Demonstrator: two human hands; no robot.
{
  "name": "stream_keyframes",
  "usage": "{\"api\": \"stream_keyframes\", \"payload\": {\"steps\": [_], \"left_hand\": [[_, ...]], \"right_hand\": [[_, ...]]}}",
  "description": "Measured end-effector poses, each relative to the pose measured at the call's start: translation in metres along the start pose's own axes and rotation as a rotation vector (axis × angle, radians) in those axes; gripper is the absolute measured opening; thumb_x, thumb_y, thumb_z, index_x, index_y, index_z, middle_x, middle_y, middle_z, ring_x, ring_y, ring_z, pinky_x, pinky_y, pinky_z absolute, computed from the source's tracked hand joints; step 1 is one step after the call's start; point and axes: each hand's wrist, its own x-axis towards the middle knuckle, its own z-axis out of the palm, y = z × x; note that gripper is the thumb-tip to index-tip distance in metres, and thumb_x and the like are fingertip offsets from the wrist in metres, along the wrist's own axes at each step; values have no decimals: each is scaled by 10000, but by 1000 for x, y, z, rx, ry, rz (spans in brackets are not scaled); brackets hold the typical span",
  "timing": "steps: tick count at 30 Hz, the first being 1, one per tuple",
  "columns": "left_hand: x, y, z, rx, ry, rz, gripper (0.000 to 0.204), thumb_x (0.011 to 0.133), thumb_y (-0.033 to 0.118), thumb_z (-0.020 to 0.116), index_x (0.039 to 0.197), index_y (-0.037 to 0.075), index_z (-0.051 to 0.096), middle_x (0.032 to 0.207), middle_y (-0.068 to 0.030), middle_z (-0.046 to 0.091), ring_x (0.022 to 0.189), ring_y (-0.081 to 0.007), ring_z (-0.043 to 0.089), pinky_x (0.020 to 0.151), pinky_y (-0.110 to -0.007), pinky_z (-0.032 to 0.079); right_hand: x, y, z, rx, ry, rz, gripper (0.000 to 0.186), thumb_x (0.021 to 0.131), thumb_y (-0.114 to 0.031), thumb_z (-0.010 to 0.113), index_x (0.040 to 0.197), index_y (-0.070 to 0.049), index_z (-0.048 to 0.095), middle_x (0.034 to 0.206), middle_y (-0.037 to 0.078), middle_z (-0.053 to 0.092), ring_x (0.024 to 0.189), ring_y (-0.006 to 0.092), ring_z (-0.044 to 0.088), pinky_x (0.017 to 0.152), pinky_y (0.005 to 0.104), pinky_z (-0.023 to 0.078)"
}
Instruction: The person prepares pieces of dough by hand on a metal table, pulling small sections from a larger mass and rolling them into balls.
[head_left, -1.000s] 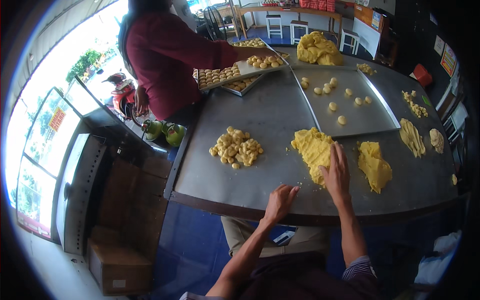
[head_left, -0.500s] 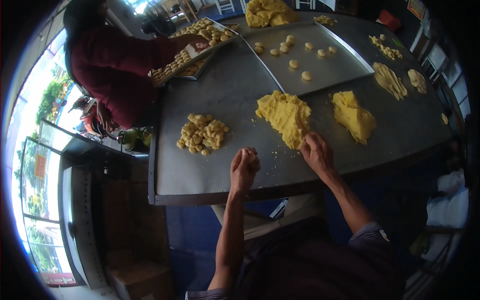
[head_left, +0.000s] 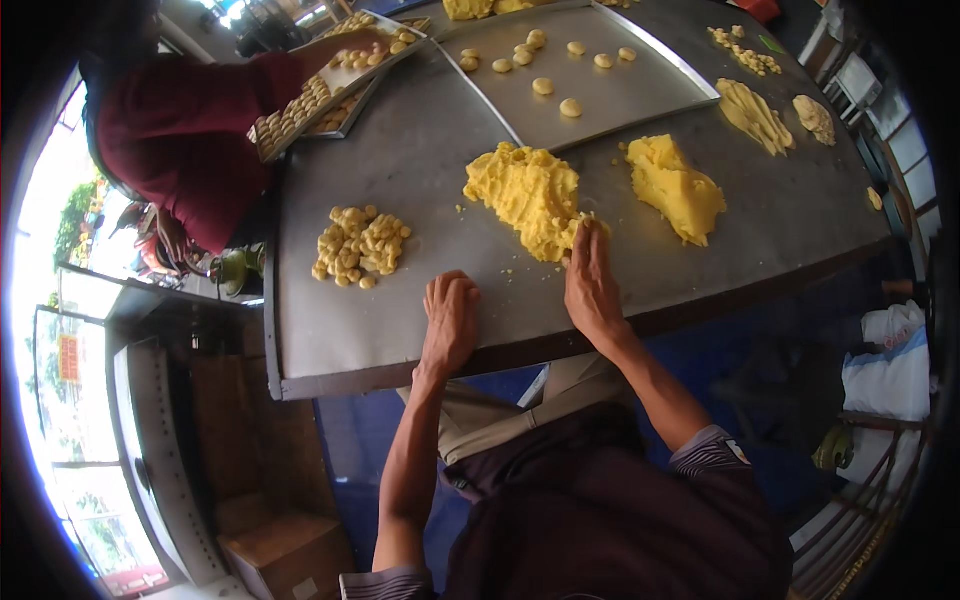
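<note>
From my head view, I look down at my right hand [head_left: 595, 285] with its fingers stretched out straight and close together, their tips pressed to the near edge of a rough, crumbly mass of yellow dough [head_left: 525, 190]. That mass lies before me on the grey metal-topped table [head_left: 350, 335] with its dark edge. My left hand [head_left: 452, 320] sits near that edge, back up and fingers curled under; I cannot tell whether they close on anything. Beyond it to the left is a heap of small, pale yellow dough pieces [head_left: 358, 247]. Just right of the dough mass, apart from it, lies a smoother, thick yellow dough slab [head_left: 675, 190]. Behind these, a shallow silver metal tray [head_left: 640, 100] carries scattered round, pale dough balls [head_left: 543, 87]. At far left, a co-worker's dark red sleeve [head_left: 180, 140] reaches over another silver tray filled with rows of small golden rounds [head_left: 300, 110].
</note>
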Motion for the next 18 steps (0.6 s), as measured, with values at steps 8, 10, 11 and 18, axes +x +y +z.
{"api": "stream_keyframes", "payload": {"steps": [8, 10, 11, 18], "left_hand": [[-11, -4, -22, -174, 5, -486, 122, 1008, 126, 507, 1038, 27, 572, 1054, -159, 713, 1035, -333, 665, 827, -401, 532], [-5, 0, -37, -266, -96, -626, 156, 1027, 161, 484, 1037, 29, 568, 1081, -170, 712, 1060, -344, 665, 818, -393, 544], [7, -2, -40, -269, -126, -686, 168, 1028, 176, 475, 1036, 34, 564, 1087, -172, 702, 1064, -347, 655, 835, -407, 530], [34, -56, 9, 270, -52, -462, 260, 1007, 284, 465, 1078, 58, 573, 1081, -153, 591, 1065, -360, 533, 942, -512, 374]], "right_hand": [[11, 14, -23, 229, -144, 61, 201, 932, -63, 624, 1123, 0, 624, 1232, 148, 509, 1036, 360, 625, 839, 422, 556], [9, 11, -19, 173, -98, 33, 181, 924, -55, 629, 1101, -17, 619, 1156, 134, 506, 966, 339, 624, 812, 417, 554], [9, 11, -19, 131, -132, 27, 185, 918, -52, 634, 1100, -23, 618, 1166, 135, 506, 967, 338, 620, 805, 418, 551], [45, 28, -37, 128, -106, -78, 414, 886, -98, 676, 1272, -58, 531, 1225, 180, 529, 1041, 387, 592, 865, 446, 502]]}}
